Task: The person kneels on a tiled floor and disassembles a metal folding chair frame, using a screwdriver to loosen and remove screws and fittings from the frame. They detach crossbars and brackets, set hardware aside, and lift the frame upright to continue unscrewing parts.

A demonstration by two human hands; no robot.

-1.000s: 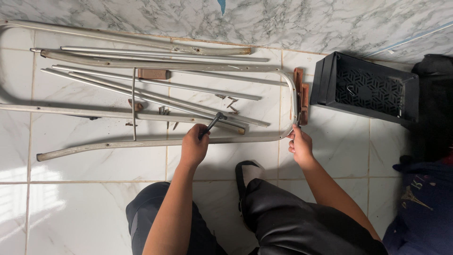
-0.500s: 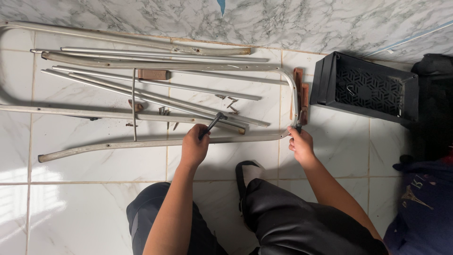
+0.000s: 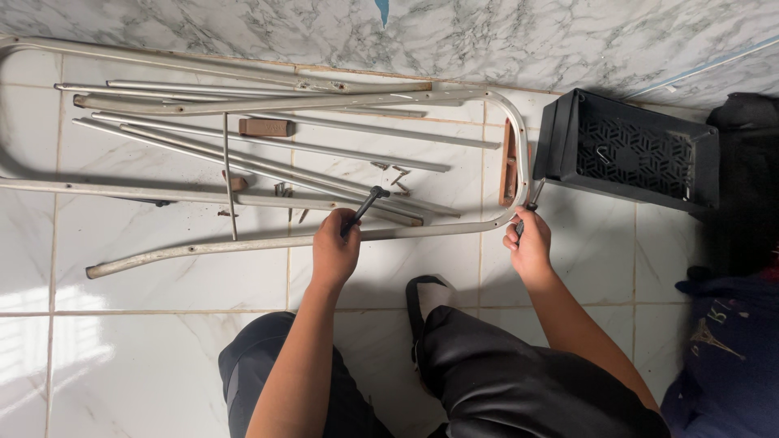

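Seen from above, a person crouches on a white tiled floor [image 3: 146, 324], their knees in dark trousers [image 3: 487, 373] at the bottom edge, and a black sandal strap [image 3: 418, 296] between them.

Both bare forearms reach forward. The left hand [image 3: 334, 250] is curled shut around the handle of a dark tool [image 3: 363, 207], a slim shaft angled up and to the right, its tip resting among the metal parts. The right hand [image 3: 529, 242] is pinched around a second small dark tool [image 3: 535, 195], held nearly upright against the curved corner of a bent metal tube frame [image 3: 341, 237].

That frame lies flat on the floor just beyond the hands. Its near rail runs from left to right under the left hand, then bends upward at the right hand and turns back left along the far side. Inside the frame lie several loose grey metal rods [image 3: 268, 146], side by side and slightly fanned. A small brown block [image 3: 265, 127] sits among them, and a few screws [image 3: 398, 174] lie scattered near the middle. A worn brown strip [image 3: 509, 162] stands along the inside of the frame's right bend.

To the right of the frame, close beside it, a black plastic crate [image 3: 633, 150] lies tipped on its side. Farthest away, a grey-veined marble wall [image 3: 406, 36] runs across the top.
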